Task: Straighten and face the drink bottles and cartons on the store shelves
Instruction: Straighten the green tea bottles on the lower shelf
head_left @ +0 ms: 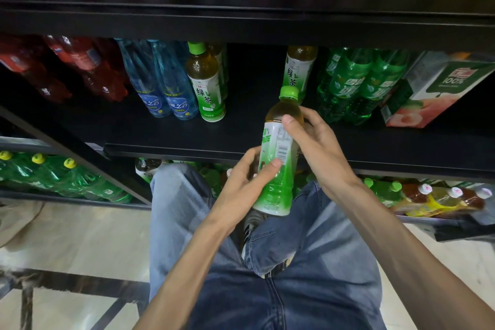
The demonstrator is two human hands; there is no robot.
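A wide bare stretch of the black metal shelf (241, 126) is seen between two standing green-tea bottles with white-and-green labels, one to the left (207, 86) and one further back to the right (298, 69). The shelf's front lip is crossed by a plastic green-tea bottle with a green cap (278, 153), which is held in front of this gap, off the shelf, tilted slightly with its cap toward the shelf. Its lower label is gripped by the left hand (246, 182), thumb across the front. Its shoulder is gripped from the right by the right hand (313, 142), thumb laid on the upper label. Clear blue water bottles (160, 83), green soda bottles (353, 88) and a peach juice carton (428, 91) are stood alongside.
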